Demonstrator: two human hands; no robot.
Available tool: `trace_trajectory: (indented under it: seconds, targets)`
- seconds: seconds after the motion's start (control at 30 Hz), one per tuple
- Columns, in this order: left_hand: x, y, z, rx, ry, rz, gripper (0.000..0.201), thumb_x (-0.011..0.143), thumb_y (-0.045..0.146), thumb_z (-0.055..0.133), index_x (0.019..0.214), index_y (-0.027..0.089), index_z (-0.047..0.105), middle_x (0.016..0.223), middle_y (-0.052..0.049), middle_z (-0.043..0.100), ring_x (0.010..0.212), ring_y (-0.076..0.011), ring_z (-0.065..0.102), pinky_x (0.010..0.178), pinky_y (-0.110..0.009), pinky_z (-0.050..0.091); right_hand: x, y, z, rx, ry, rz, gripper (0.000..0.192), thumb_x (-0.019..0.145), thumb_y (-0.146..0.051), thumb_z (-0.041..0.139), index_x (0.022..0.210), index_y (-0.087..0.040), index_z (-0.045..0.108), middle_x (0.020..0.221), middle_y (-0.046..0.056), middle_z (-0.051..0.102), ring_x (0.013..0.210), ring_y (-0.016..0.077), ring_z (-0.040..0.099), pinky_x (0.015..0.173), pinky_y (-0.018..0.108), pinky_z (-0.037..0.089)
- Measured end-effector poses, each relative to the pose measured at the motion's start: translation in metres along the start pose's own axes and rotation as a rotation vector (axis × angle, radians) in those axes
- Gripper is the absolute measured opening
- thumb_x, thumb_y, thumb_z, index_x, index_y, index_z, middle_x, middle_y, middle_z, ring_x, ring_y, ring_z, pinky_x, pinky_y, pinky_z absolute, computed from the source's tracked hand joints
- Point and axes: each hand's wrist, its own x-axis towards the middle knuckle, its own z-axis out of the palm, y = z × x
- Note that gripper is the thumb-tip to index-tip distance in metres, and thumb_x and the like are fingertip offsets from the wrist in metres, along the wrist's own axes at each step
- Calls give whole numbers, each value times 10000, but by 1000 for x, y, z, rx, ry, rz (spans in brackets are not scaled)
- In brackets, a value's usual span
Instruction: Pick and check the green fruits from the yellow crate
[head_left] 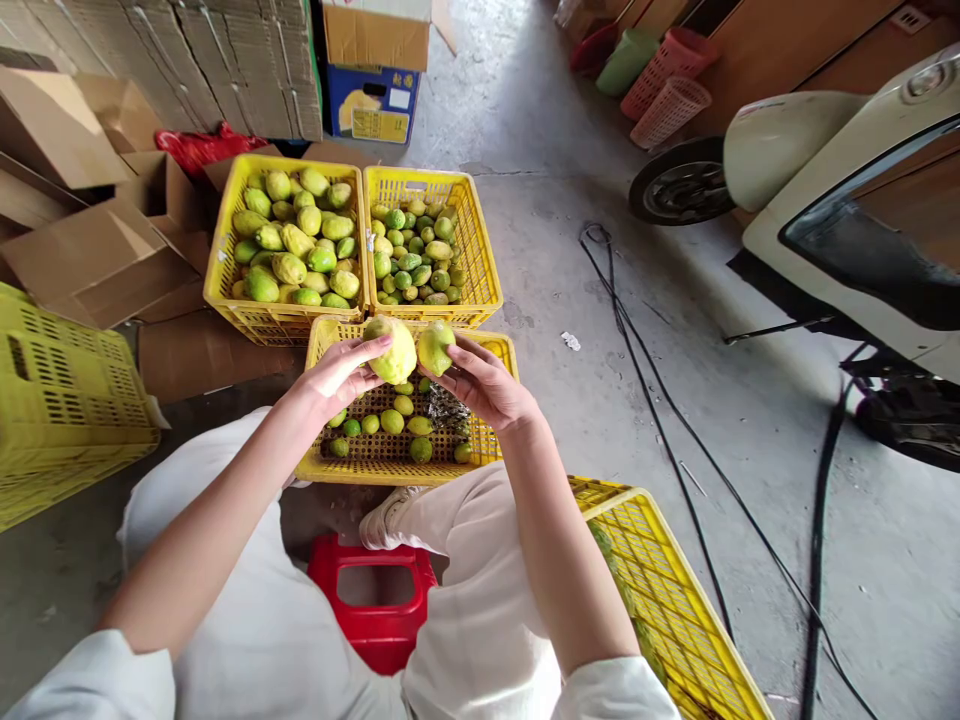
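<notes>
My left hand point(343, 368) is closed around a large yellow-green lemon point(395, 352). A smaller green lemon point(436, 348) sits in the fingers of my right hand point(487, 382), close beside the large one. Both fruits are held above a yellow plastic crate point(315, 462), which has several small green-yellow lemons and a tangle of silvery shreds at its bottom. Beyond it stand two more yellow crates. The left crate point(225, 262) is heaped with large lemons; the right crate point(484, 262) holds smaller, greener ones.
A red plastic stool point(375, 625) is under me. Another yellow crate point(675, 590) with green fruit stands at my right, and one point(64, 400) at my left. Cardboard boxes point(97, 255) lie far left. Black cables point(660, 400) cross the floor near a parked scooter point(862, 200).
</notes>
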Motion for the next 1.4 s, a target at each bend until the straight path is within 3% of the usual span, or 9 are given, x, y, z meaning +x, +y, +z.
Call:
trace_trajectory:
  seconds: [0.1, 0.23, 0.47, 0.67, 0.73, 0.83, 0.97, 1.2, 1.4]
  targets:
    - [0, -1, 2, -20, 21, 5, 227, 832, 202, 1047, 828, 184, 821, 1036, -146, 905, 1161, -330, 871, 862, -319, 706, 0, 1, 1, 6, 13, 23, 634, 613, -512, 1163, 1101, -300, 818, 1184, 52, 901, 1295, 341, 852, 1109, 476, 728]
    - [2, -3, 4, -61, 32, -4, 227, 870, 259, 1034, 975, 179, 848, 1069, -129, 903, 1131, -303, 874, 857, -324, 714, 0, 1, 4, 15, 10, 22, 709, 549, -524, 1198, 1085, -308, 788, 1150, 26, 900, 1249, 319, 869, 1126, 455, 723]
    - [4, -2, 2, -72, 80, -20, 264, 880, 225, 1005, 1050, 185, 806, 1120, -129, 893, 1103, -288, 865, 892, -344, 739, 2, 2, 4, -3, 29, -20, 654, 605, -549, 1161, 1127, -314, 844, 1134, 19, 903, 1263, 319, 865, 1153, 475, 722]
    - [-3, 9, 6, -166, 81, -44, 43, 929, 147, 798, 953, 162, 765, 1009, -145, 863, 1066, -313, 863, 954, -411, 758, 3, 2, -2, 13, 28, -14, 567, 627, -483, 1149, 1090, -305, 875, 1115, 23, 903, 1209, 303, 869, 1142, 468, 723]
    - [-6, 12, 8, -140, 92, -41, 65, 914, 92, 770, 901, 155, 758, 934, -126, 849, 1018, -292, 864, 963, -401, 755, 4, 2, -4, 37, 47, -21, 595, 598, -475, 1167, 1090, -303, 882, 1108, 7, 903, 1147, 272, 874, 1105, 425, 733]
    - [-9, 10, 10, -80, 99, -19, 98, 913, 60, 810, 896, 150, 778, 884, -98, 844, 951, -261, 861, 941, -374, 750, 6, 4, -6, 59, 77, -34, 585, 572, -459, 1185, 1041, -283, 884, 1084, 11, 905, 1125, 251, 869, 1053, 362, 738]
    - [-6, 6, 10, -75, 109, -28, 111, 940, 152, 924, 933, 149, 813, 964, -122, 876, 896, -245, 854, 845, -337, 736, 7, 6, -8, 57, 76, -16, 529, 592, -454, 1182, 977, -263, 873, 1054, 27, 903, 1084, 239, 863, 999, 331, 746]
    - [-2, 4, 8, -85, 148, -71, 306, 844, 276, 1074, 1003, 161, 839, 1012, -115, 888, 903, -244, 860, 730, -280, 698, 5, 5, -6, 63, 52, -1, 474, 668, -435, 1151, 989, -276, 841, 1085, 35, 898, 1157, 270, 860, 1038, 380, 745]
    - [-1, 0, 7, -91, 130, -59, 186, 899, 227, 1016, 925, 177, 839, 1009, -99, 894, 886, -218, 842, 668, -248, 640, 6, 5, -5, 44, 6, -12, 575, 592, -533, 1180, 1014, -290, 875, 1097, 21, 895, 1215, 277, 843, 1101, 398, 715]
